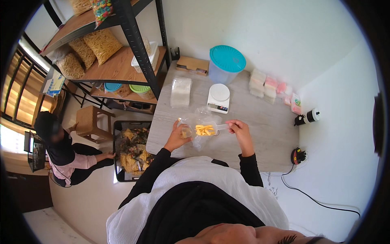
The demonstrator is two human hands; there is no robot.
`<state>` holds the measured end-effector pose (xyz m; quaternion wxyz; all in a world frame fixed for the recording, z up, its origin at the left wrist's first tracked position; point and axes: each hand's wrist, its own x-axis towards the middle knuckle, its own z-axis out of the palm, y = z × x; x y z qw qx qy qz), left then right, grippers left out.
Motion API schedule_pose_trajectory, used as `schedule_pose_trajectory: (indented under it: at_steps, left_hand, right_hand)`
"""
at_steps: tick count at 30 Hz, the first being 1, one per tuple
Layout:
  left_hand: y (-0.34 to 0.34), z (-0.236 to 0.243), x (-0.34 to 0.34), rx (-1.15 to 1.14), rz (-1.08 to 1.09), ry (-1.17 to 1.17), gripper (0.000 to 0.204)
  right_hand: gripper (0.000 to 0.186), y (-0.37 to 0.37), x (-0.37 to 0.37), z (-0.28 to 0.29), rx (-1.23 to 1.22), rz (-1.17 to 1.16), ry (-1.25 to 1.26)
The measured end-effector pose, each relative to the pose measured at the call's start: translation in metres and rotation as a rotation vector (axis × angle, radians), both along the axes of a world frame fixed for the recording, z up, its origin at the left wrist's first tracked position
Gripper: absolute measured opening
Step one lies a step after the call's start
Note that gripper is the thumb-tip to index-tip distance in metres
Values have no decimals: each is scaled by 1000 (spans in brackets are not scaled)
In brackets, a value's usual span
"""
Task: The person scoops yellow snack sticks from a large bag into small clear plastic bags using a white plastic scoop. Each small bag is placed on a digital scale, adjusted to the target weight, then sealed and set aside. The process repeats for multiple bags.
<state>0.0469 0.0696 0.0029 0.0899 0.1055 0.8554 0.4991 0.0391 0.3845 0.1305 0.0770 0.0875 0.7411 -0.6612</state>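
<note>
My right hand [239,132] grips the handle of a clear plastic scoop [205,129] holding several pale yellow snack sticks. Just left of the scoop, my left hand [176,137] holds a small clear container [186,131], with clear plastic film around it. Crumpled clear bags [203,111] lie behind the scoop on the grey table [268,134]. Farther back are a white digital scale [219,94] and a stack of flat clear bags [180,91].
A lidded tub [225,65], cardboard box [191,64] and packets [264,85] line the table's back. Shelving with snack bags [101,46] stands left, above a stool [89,120]. A black crate of packages [134,150] sits beside the table, near another person [69,162]. Cords [313,201] run right.
</note>
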Motion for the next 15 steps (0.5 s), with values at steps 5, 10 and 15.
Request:
schedule_pose_trajectory:
  at_steps: [5,10,15]
  left_hand:
    - [26,30,-2,55,-67,64,63]
    - [33,38,-11,35,-85,101,68]
    - [38,21,-13,130,-73,95,68]
  right_hand:
    - [19,-23,-21,11,292,113,90]
    - [17,-59,-29,45,732,187,488]
    - [20,-88,-8,67,792,456,735]
